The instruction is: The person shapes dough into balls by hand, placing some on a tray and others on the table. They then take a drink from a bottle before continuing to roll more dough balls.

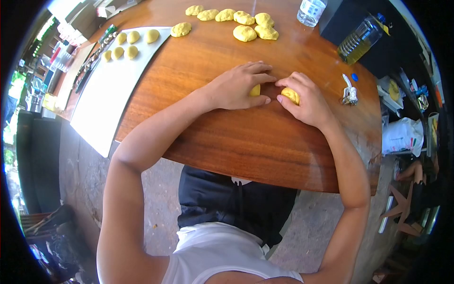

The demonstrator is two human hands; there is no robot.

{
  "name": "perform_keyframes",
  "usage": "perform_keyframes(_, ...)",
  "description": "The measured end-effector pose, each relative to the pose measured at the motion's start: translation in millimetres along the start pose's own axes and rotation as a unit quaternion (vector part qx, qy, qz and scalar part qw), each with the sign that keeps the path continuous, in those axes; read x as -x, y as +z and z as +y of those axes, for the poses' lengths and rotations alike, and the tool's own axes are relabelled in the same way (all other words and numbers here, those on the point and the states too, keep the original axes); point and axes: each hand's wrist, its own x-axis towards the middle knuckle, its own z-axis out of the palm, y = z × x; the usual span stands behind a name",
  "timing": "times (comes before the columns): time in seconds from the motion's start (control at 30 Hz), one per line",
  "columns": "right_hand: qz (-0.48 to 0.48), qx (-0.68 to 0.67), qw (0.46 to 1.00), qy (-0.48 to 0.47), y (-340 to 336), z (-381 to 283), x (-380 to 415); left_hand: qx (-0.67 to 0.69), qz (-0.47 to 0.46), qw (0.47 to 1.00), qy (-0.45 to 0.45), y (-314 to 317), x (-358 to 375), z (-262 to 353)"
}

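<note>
Five shaped dough balls (125, 43) sit on the white sheet (109, 90) and seven rougher lumps (236, 21) wait, while the left hand (236, 87) and right hand (305, 97) each cup, apparently pressing, another yellow dough piece (291, 94).

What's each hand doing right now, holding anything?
Left hand: fingers curled over a yellow dough piece, pressing it on the wooden table.
Right hand: fingers closed around another yellow dough piece.

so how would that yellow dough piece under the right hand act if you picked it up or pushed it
The dough piece under the right hand probably squashes rather than holds shape; the lumps farther up the wooden table look soft and uneven. It seems light, being small. Its rounded form might roll a little, though it may stick.
</note>
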Motion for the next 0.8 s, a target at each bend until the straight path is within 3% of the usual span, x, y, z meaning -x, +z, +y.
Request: perform_keyframes(0.8,-0.007,0.004,1.0,0.001,-0.6,0.3,0.8,-0.014,-0.001,1.0,0.0,-0.5,0.6,-1.2)
